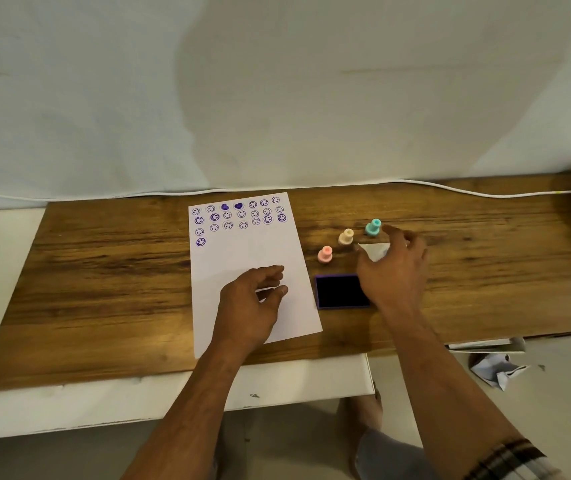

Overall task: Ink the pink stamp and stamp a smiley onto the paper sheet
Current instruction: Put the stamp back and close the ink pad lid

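Observation:
The pink stamp (325,254) stands upright on the wooden board, just right of the white paper sheet (242,251). The sheet carries several purple smileys and two hearts along its top. A dark purple ink pad (341,291) lies open below the stamp. My left hand (251,306) rests on the lower part of the sheet with fingers loosely curled and holds nothing. My right hand (393,268) hovers open over the board, right of the pink stamp and above the pad's right edge, fingers spread, apart from the stamp.
A cream stamp (346,236) and a teal stamp (373,227) stand behind the pink one. A small white paper piece (376,250) lies under my right hand. The wooden board (104,271) lies on a white table. Crumpled paper (495,370) lies off the board at the right.

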Tool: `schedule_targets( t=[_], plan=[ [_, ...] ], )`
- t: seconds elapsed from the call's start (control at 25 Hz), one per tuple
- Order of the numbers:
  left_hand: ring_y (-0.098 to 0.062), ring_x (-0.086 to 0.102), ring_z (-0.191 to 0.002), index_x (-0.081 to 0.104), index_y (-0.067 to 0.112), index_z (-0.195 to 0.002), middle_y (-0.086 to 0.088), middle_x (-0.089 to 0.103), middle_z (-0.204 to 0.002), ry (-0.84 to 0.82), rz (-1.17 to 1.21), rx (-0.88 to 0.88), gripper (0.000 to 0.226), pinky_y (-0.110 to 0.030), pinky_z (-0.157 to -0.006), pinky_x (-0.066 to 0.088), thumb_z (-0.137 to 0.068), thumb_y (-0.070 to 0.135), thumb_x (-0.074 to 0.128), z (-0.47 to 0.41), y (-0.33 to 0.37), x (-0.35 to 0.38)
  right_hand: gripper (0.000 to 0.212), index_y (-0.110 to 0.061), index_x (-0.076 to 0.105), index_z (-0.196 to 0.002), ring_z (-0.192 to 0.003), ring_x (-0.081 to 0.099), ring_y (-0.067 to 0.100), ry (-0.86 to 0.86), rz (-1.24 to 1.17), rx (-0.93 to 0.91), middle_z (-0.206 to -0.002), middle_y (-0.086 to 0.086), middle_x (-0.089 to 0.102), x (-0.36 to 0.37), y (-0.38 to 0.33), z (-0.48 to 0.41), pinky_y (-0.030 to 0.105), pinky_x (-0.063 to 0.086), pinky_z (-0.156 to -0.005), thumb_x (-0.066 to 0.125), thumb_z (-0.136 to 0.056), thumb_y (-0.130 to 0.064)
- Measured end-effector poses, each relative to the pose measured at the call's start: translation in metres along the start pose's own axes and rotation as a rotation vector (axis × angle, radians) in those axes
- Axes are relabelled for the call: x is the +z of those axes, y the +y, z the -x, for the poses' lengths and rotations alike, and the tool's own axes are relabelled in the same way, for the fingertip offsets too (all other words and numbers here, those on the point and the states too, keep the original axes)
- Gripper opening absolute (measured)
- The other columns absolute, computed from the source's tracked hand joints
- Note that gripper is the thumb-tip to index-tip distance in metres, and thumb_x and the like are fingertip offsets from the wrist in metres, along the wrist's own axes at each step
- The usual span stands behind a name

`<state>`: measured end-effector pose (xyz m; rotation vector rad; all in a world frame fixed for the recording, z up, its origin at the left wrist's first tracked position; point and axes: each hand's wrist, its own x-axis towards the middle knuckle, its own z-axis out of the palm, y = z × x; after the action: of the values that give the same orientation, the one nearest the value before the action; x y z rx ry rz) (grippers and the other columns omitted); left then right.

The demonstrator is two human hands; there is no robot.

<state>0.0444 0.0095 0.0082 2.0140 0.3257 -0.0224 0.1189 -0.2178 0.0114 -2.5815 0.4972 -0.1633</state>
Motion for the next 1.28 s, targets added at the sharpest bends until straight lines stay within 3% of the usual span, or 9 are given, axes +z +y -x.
schedule_targets(
  t=[0.12,0.24,0.52,0.72,0.8,0.88,0.96,1.12,1.28],
  plan=[
    [0.003,0.069,-0.1,0.072,0.027,-0.126,0.015,0.074,-0.114,0.011,0.009,-0.002,0.036,-0.001,-0.082,0.049,-0.091,0.02,0.076,0.001,0.0,0.001,0.101,-0.018,0.028,-0.158,-0.15,0.03,0.042,-0.089,0.116,0.123,-0.164,0.019,0.031,-0.001,0.007,-0.008,0.059,0.036,-0.116,0.069,-0.084,-0.071],
    [0.002,0.069,-0.101,0.072,0.027,-0.126,0.013,0.075,-0.113,0.009,0.009,-0.006,0.036,-0.013,-0.09,0.053,-0.091,0.019,0.076,0.001,0.0,0.003,0.115,-0.015,0.019,-0.16,-0.15,0.031,0.043,-0.118,0.141,0.152,-0.164,0.021,0.032,0.002,0.01,-0.015,0.062,0.035,-0.115,0.072,-0.078,-0.075],
    [-0.003,0.069,-0.097,0.06,0.035,-0.135,0.016,0.071,-0.115,-0.172,-0.088,-0.012,0.053,-0.011,-0.085,0.051,-0.088,0.022,0.079,0.012,0.012,0.024,0.114,-0.014,0.019,-0.161,-0.147,0.038,0.04,-0.068,0.043,0.111,-0.161,0.018,0.038,-0.006,0.009,-0.009,0.057,0.041,-0.116,0.074,-0.079,-0.07],
    [-0.011,0.07,-0.099,0.043,0.036,-0.149,0.009,0.071,-0.124,-0.285,-0.05,-0.156,0.076,-0.009,-0.073,0.056,-0.086,0.011,0.079,0.017,0.024,0.043,0.115,-0.021,0.019,-0.156,-0.142,0.044,0.039,-0.113,-0.036,0.11,-0.158,0.016,0.04,-0.005,0.007,0.043,0.058,0.048,-0.11,0.079,-0.072,-0.071],
    [-0.015,0.07,-0.106,0.039,0.036,-0.15,0.006,0.071,-0.128,-0.279,0.038,-0.24,0.076,-0.026,-0.085,0.062,-0.088,0.007,0.073,0.02,0.027,0.048,0.115,-0.019,0.018,-0.156,-0.143,0.044,0.038,-0.13,0.022,0.069,-0.158,0.016,0.04,0.001,0.004,0.054,0.054,0.048,-0.111,0.077,-0.073,-0.072],
    [-0.019,0.069,-0.112,0.036,0.037,-0.151,0.003,0.07,-0.132,-0.292,0.088,-0.311,0.071,-0.041,-0.098,0.06,-0.094,0.006,0.064,0.023,0.028,0.05,0.116,-0.016,0.018,-0.157,-0.143,0.044,0.037,-0.126,0.052,0.047,-0.158,0.015,0.042,0.006,0.002,0.057,0.051,0.047,-0.111,0.075,-0.074,-0.073],
    [-0.019,0.07,-0.111,0.036,0.035,-0.15,0.002,0.071,-0.13,-0.306,0.15,-0.358,0.067,-0.041,-0.101,0.058,-0.097,0.002,0.059,0.023,0.028,0.05,0.115,-0.016,0.02,-0.157,-0.141,0.046,0.036,-0.115,0.077,0.032,-0.156,0.014,0.045,0.008,0.002,0.058,0.05,0.048,-0.109,0.073,-0.074,-0.076],
    [-0.016,0.074,-0.101,0.039,0.032,-0.146,0.001,0.072,-0.118,-0.296,0.298,-0.427,0.064,-0.033,-0.089,0.063,-0.098,-0.006,0.054,0.018,0.03,0.048,0.113,-0.018,0.021,-0.157,-0.139,0.048,0.036,-0.094,0.121,-0.008,-0.155,0.013,0.047,0.013,0.0,0.06,0.051,0.05,-0.107,0.069,-0.074,-0.078],
    [-0.02,0.074,-0.105,0.037,0.03,-0.147,-0.005,0.072,-0.127,-0.284,0.301,-0.423,0.064,-0.043,-0.096,0.061,-0.098,-0.007,0.054,0.018,0.03,0.05,0.112,-0.018,0.021,-0.158,-0.14,0.048,0.036,-0.12,0.149,-0.036,-0.156,0.013,0.047,0.014,-0.002,0.061,0.052,0.049,-0.108,0.068,-0.075,-0.077]
  ],
)
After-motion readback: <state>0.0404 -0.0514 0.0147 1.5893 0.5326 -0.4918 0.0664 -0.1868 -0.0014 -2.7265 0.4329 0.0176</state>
